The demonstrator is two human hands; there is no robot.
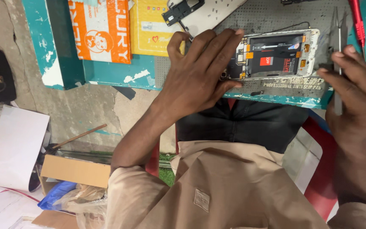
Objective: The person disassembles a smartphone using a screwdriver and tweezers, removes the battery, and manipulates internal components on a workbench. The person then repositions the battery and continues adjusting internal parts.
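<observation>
The left hand lay flat, pinning the opened phone; the right hand beside it pinched tweezers. Fragile; best held by edges.

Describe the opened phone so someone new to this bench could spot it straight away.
Start at the grey perforated work mat on the chipped teal bench. Near the mat's front edge lies the white-framed phone with its back cover off, its end under the left hand. Unlike the orange box and yellow box beside it, it shows bare black internals.
</observation>
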